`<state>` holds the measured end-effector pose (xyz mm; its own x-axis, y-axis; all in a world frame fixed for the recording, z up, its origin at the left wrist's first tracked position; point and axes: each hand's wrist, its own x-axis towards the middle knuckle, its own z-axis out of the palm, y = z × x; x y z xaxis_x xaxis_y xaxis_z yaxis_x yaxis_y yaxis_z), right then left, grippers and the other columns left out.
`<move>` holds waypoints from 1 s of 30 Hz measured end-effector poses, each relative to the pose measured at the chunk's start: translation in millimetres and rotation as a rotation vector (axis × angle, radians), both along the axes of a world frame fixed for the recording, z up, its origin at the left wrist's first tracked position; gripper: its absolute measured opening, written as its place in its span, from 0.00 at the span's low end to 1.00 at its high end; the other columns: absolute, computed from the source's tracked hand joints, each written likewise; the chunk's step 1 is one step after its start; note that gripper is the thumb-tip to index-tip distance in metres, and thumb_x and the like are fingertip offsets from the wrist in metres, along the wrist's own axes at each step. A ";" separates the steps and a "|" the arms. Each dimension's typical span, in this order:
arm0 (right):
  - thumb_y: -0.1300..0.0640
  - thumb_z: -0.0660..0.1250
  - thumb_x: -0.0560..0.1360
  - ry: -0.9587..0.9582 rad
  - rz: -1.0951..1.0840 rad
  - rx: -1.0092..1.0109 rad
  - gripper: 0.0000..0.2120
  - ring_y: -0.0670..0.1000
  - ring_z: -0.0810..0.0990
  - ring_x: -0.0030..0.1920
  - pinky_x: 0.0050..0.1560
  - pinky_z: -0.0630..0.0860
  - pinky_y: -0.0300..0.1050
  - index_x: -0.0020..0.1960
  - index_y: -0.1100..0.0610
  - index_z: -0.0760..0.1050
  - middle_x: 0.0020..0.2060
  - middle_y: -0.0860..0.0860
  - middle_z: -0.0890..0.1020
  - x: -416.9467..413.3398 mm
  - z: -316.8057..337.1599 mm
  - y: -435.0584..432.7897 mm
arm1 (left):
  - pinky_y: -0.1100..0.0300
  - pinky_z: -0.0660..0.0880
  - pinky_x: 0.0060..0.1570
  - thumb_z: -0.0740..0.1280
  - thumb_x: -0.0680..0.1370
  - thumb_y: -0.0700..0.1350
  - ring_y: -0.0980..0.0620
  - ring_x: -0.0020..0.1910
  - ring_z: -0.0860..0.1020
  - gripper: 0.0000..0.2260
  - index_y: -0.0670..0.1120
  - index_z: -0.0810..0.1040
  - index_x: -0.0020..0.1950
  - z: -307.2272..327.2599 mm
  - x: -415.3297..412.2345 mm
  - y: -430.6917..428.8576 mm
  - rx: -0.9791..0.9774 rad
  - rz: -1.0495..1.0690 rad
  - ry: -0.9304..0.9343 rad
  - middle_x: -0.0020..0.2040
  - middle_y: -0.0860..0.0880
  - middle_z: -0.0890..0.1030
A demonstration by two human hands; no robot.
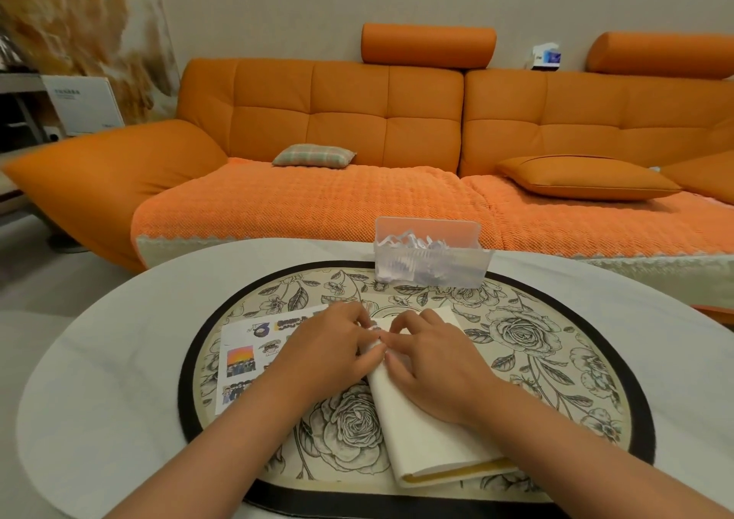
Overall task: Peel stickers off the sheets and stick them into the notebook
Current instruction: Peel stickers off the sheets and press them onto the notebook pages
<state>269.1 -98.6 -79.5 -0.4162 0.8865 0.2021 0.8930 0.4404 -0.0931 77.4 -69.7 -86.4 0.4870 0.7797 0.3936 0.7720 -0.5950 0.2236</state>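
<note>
- Our left hand [329, 353] and right hand [429, 363] meet over the notebook [433, 435], fingers [373, 355] pinched narrow on a small sticker [376, 344].
- Notebook lies open mid-worktop [99, 359]; sticker sheet [246, 353] toward the left edge.

Your bare left hand [329, 349] and bare right hand [431, 363] meet palms down, fingertips touching, forearms angled inward from the near edge.
</note>
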 end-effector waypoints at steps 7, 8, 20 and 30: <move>0.45 0.54 0.81 0.010 0.003 -0.102 0.17 0.50 0.67 0.56 0.49 0.70 0.49 0.66 0.44 0.71 0.56 0.48 0.70 -7.8 7.6 7.7 | 0.63 0.71 0.50 0.58 0.79 0.62 0.62 0.54 0.70 0.19 0.54 0.85 0.53 -0.4 -6.6 -10.2 -0.134 -0.035 -0.065 0.56 0.56 0.73; 0.45 0.54 0.80 0.013 -0.004 -0.124 0.16 0.51 0.67 0.56 0.48 0.69 0.49 0.65 0.44 0.71 0.55 0.49 0.69 -10.6 8.8 10.6 | 0.64 0.70 0.51 0.57 0.79 0.62 0.61 0.55 0.70 0.20 0.54 0.84 0.54 -0.1 -7.0 -11.0 -0.144 -0.039 -0.055 0.57 0.56 0.73; 0.46 0.55 0.81 -0.006 0.033 -0.089 0.19 0.49 0.66 0.60 0.50 0.65 0.43 0.70 0.46 0.72 0.63 0.48 0.71 -0.3 9.9 5.7 | 0.56 0.75 0.55 0.55 0.84 0.55 0.59 0.61 0.70 0.17 0.58 0.73 0.71 5.6 -6.2 -18.9 -0.173 -0.004 -0.015 0.62 0.57 0.71; 0.47 0.54 0.81 -0.018 0.046 -0.025 0.22 0.52 0.69 0.63 0.61 0.70 0.50 0.73 0.47 0.70 0.68 0.48 0.73 8.1 4.9 -7.1 | 0.55 0.75 0.52 0.53 0.84 0.55 0.53 0.63 0.65 0.19 0.47 0.75 0.67 4.9 10.6 -8.4 -0.171 0.084 0.118 0.62 0.51 0.67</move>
<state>277.3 -105.8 -74.6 -0.4603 0.8708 0.1725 0.8732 0.4792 -0.0887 88.0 -78.1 -81.5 0.4522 0.8701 0.1961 0.8442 -0.4885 0.2206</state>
